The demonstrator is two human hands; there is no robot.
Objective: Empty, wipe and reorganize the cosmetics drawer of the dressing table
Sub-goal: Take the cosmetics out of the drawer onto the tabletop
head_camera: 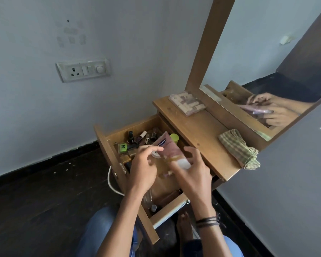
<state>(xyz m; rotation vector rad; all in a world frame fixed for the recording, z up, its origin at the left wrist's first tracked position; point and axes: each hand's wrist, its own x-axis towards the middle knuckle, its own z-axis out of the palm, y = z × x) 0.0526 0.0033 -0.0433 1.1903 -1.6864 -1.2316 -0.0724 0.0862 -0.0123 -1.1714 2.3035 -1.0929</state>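
2 hands hold a pink flat plastic pouch [170,148] above the open brown wooden drawer [107,145]; the left hand [144,168] pinches the pouch's left edge with thumb and forefinger; the right hand [192,173] curls its fingers round the near right end; blur hides finer detail; small dark bottles [137,138] lie in the drawer's far-left corner, beyond the left hand; a folded green checked cloth [239,149] rests on the wooden table top [196,130].
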